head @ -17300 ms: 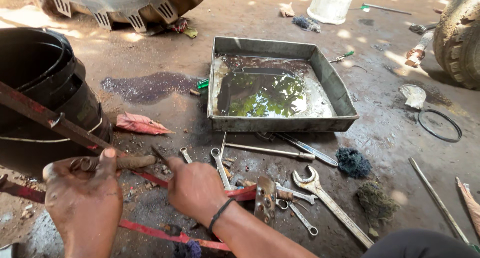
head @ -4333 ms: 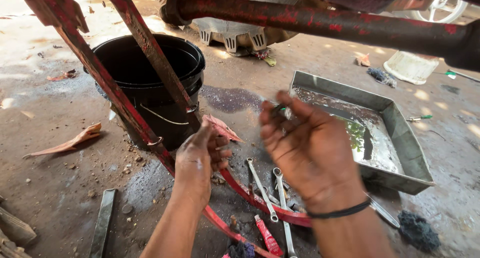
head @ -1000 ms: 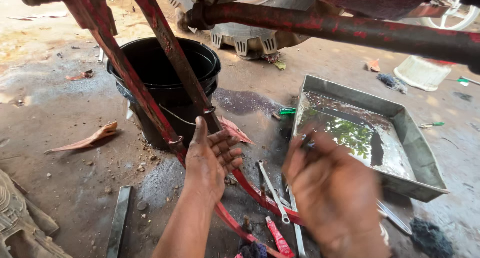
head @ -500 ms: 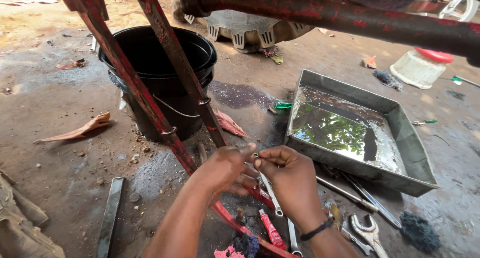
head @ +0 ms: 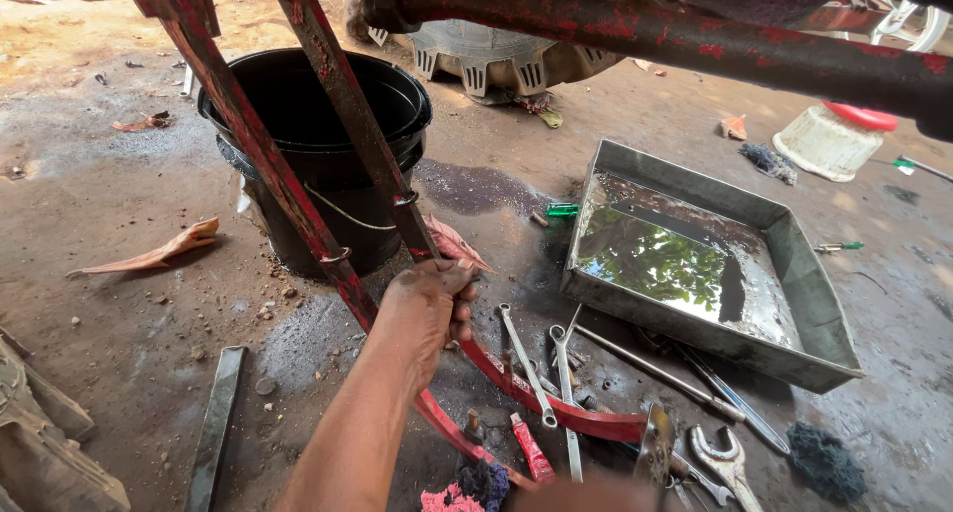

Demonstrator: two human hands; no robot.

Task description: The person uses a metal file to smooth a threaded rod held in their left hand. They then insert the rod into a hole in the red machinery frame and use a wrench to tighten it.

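My left hand (head: 425,308) is closed around a rusty red metal bar (head: 347,105) that slants down from the upper left, gripping it near its lower part. A second red bar (head: 248,145) runs alongside it, and both curve on along the ground (head: 556,413) to the right. Only a sliver of my right hand (head: 591,496) shows at the bottom edge, above the tools; its fingers are hidden. Several spanners (head: 566,373) and a red-handled tool (head: 531,447) lie on the ground just right of my left hand.
A black bucket (head: 318,125) stands behind the bars. A grey metal tray (head: 794,264) holding dark liquid sits to the right. A thick red beam (head: 695,40) crosses overhead. A white tub with a red lid (head: 832,140) and a flat metal strip (head: 213,423) are also around.
My hands were together over the tools half a second ago. My left hand has risen and taken hold of the red bar, and my right hand has dropped to the bottom edge.
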